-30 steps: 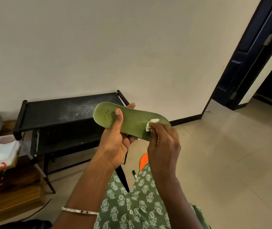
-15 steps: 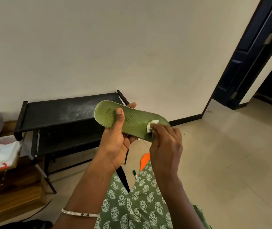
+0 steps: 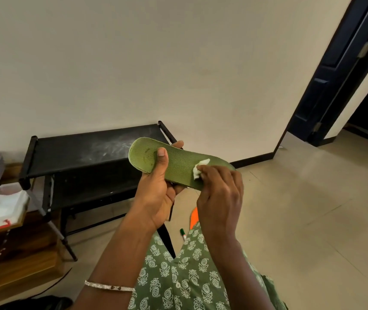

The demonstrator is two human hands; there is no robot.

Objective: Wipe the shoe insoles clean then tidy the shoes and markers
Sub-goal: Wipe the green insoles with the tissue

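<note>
We're mid-wipe: our left hand grips the green insole, our right hand pinches a tissue against it; the marker on the floor isn't tidied yet.

Green mesh insole aloft, white wipe atop.

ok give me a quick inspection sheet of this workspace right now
surface: beige tiled floor; black rack with a dusty top
job's things: green insole, white wipe near one end; green marker on floor
clutter: orange piece partly hidden by patterned clothing; clear tray with white cloths
hands: left hand grips insole; right hand pinches wipe against it
cables: thin dark cord on floor, type unclear
surroundings: plain wall, dark door
</note>
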